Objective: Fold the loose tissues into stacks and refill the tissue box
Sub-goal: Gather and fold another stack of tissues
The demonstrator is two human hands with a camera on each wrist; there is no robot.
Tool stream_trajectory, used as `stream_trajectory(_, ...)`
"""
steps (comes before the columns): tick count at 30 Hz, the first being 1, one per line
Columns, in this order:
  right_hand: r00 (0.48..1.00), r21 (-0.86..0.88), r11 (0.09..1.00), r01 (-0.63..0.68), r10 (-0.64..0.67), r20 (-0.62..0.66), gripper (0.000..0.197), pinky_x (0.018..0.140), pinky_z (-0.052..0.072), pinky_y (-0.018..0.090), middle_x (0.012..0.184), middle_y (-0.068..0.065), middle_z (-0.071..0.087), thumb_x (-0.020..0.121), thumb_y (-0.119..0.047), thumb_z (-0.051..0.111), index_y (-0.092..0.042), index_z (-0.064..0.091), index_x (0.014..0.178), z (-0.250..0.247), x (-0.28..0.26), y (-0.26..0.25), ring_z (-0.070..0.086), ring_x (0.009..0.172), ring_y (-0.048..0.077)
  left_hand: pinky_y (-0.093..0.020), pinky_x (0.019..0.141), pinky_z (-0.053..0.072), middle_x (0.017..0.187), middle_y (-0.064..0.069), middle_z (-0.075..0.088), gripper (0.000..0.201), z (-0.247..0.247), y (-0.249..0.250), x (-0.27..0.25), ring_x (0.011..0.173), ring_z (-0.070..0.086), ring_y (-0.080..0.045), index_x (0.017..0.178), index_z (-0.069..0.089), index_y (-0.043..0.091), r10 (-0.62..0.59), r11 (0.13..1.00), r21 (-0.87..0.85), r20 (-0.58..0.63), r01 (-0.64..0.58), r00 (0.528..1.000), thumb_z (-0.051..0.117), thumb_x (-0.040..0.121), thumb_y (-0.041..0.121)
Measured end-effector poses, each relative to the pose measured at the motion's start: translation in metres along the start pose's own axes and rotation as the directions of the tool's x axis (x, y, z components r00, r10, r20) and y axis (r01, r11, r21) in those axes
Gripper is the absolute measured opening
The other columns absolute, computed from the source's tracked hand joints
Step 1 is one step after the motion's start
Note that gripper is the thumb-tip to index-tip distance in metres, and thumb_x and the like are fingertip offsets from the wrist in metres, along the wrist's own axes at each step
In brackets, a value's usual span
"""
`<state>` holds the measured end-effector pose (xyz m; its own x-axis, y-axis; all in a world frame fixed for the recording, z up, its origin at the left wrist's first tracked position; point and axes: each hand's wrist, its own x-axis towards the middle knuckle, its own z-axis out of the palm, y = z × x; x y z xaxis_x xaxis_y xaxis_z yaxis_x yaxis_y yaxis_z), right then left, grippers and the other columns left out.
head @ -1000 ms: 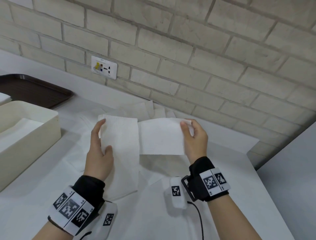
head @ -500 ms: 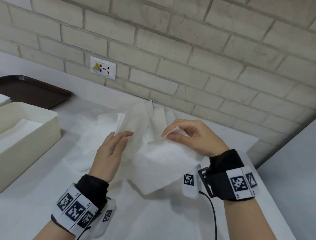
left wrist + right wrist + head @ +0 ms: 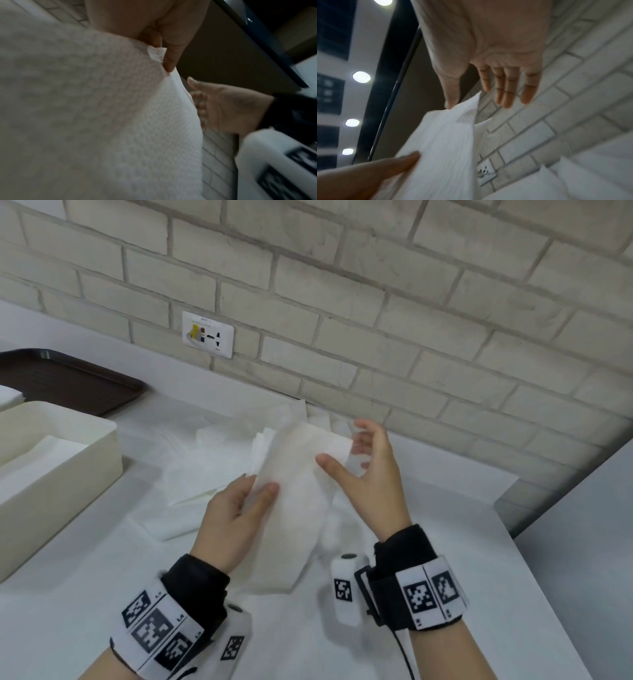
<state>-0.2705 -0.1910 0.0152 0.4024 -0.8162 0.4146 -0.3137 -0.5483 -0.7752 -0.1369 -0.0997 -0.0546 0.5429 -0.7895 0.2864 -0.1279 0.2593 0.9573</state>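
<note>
A folded white tissue (image 3: 294, 484) is held up over the white table. My left hand (image 3: 239, 505) pinches its left side between thumb and fingers; the left wrist view shows the thumb (image 3: 171, 54) pressed on the tissue (image 3: 102, 121). My right hand (image 3: 363, 470) is beside the tissue's right edge with straight fingers, its thumb tip touching the sheet. The right wrist view shows that hand's spread fingers (image 3: 505, 88) next to the tissue's top corner (image 3: 453, 135). A pile of loose tissues (image 3: 212, 463) lies behind on the table. The cream tissue box (image 3: 58, 474) stands open at the left.
A dark brown tray (image 3: 68, 378) sits at the far left by the brick wall (image 3: 376, 302), which carries a wall socket (image 3: 208, 334). The table's (image 3: 445, 508) right edge drops off at the right.
The tissue, held spread between both hands a second ago, has been folded over; my right hand has let go of its end, and my left hand now holds the folded sheet.
</note>
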Motion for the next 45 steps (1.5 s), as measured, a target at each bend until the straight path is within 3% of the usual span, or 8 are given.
stream_trajectory(4, 0.937, 0.17, 0.942, -0.289, 0.242, 0.252, 0.035, 0.075, 0.047, 0.019, 0.105, -0.004, 0.055, 0.092, -0.032, 0.052, -0.029, 0.032, 0.12, 0.021, -0.017, 0.009, 0.058, 0.088, 0.009, -0.009, 0.062, 0.047, 0.084, 0.004, 0.066, 0.016, -0.005, 0.005, 0.003, 0.068, 0.061, 0.003, 0.083, 0.063, 0.021, -0.038, 0.995, -0.094, -0.01, 0.037, 0.999, 0.05, 0.092, 0.017)
stream_trajectory(13, 0.917, 0.281, 0.91, -0.303, 0.199, 0.346, 0.046, 0.101, 0.042, 0.027, 0.116, -0.019, 0.052, 0.096, -0.016, 0.046, -0.031, 0.024, 0.134, 0.046, -0.027, 0.012, 0.052, 0.112, 0.004, -0.03, 0.085, 0.044, 0.105, -0.002, 0.059, 0.01, -0.007, 0.004, 0.003, 0.096, 0.057, -0.016, 0.099, 0.053, 0.03, 0.021, 0.998, -0.056, 0.011, -0.02, 1.0, 0.045, 0.092, 0.028)
stream_trajectory(18, 0.941, 0.248, 0.932, -0.265, 0.193, 0.278, 0.046, 0.093, 0.048, 0.026, 0.117, -0.004, 0.056, 0.087, -0.005, 0.057, -0.02, 0.038, 0.126, 0.054, -0.028, 0.013, 0.056, 0.109, 0.011, -0.009, 0.076, 0.046, 0.113, 0.006, 0.05, 0.081, -0.016, 0.003, 0.005, 0.092, 0.055, 0.008, 0.138, 0.009, 0.037, 0.007, 0.998, 0.058, 0.081, -0.012, 0.997, 0.059, 0.086, 0.001)
stream_trajectory(21, 0.969, 0.253, 0.951, -0.176, 0.121, 0.217, 0.041, 0.082, 0.043, 0.007, 0.103, -0.019, 0.052, 0.089, 0.001, 0.051, -0.024, 0.034, 0.118, 0.06, -0.029, 0.008, 0.054, 0.098, -0.005, -0.018, 0.083, 0.046, 0.12, 0.004, 0.053, 0.087, -0.024, 0.0, 0.009, 0.102, 0.058, -0.01, 0.147, 0.005, 0.024, -0.136, 0.985, 0.126, 0.112, 0.121, 0.984, 0.06, 0.084, -0.002)
stream_trajectory(27, 0.955, 0.337, 0.927, -0.164, 0.064, 0.289, 0.043, 0.077, 0.037, -0.004, 0.106, -0.027, 0.045, 0.094, 0.002, 0.038, -0.033, 0.022, 0.113, 0.072, -0.036, 0.003, 0.049, 0.095, -0.017, -0.009, 0.071, 0.044, 0.1, 0.013, 0.048, 0.042, -0.025, 0.006, 0.003, 0.091, 0.053, -0.001, 0.117, 0.031, 0.019, -0.012, 0.977, 0.213, 0.058, 0.0, 0.998, 0.047, 0.088, -0.007)
stream_trajectory(32, 0.94, 0.479, 0.849, -0.223, 0.057, 0.336, 0.065, 0.08, 0.049, 0.016, 0.107, -0.023, 0.053, 0.087, 0.011, 0.044, -0.049, 0.031, 0.109, 0.065, -0.035, 0.004, 0.059, 0.091, -0.011, -0.018, 0.072, 0.052, 0.107, 0.005, 0.056, 0.04, -0.036, 0.015, 0.005, 0.094, 0.059, -0.009, 0.115, 0.033, 0.03, -0.04, 0.992, -0.12, 0.035, 0.044, 0.999, 0.051, 0.091, 0.002)
stream_trajectory(37, 0.88, 0.36, 0.848, -0.39, 0.227, 0.417, 0.056, 0.095, 0.048, 0.033, 0.115, -0.004, 0.057, 0.086, 0.002, 0.048, -0.026, 0.029, 0.131, 0.071, -0.034, 0.008, 0.057, 0.107, 0.014, -0.028, 0.072, 0.047, 0.102, -0.001, 0.06, 0.027, -0.047, 0.008, 0.012, 0.092, 0.059, -0.021, 0.113, 0.045, 0.016, -0.23, 0.965, 0.153, 0.092, 0.215, 0.969, 0.051, 0.087, 0.012)
stream_trajectory(45, 0.993, 0.338, 0.941, -0.035, -0.006, 0.119, 0.034, 0.077, 0.043, 0.004, 0.101, -0.023, 0.044, 0.095, -0.003, 0.041, -0.033, 0.027, 0.099, 0.096, -0.038, -0.007, 0.051, 0.09, -0.01, -0.008, 0.072, 0.043, 0.102, 0.017, 0.038, 0.041, -0.033, 0.01, 0.003, 0.089, 0.049, 0.013, 0.112, 0.019, 0.017, 0.081, 0.97, 0.234, -0.023, -0.074, 0.996, 0.041, 0.09, -0.009)
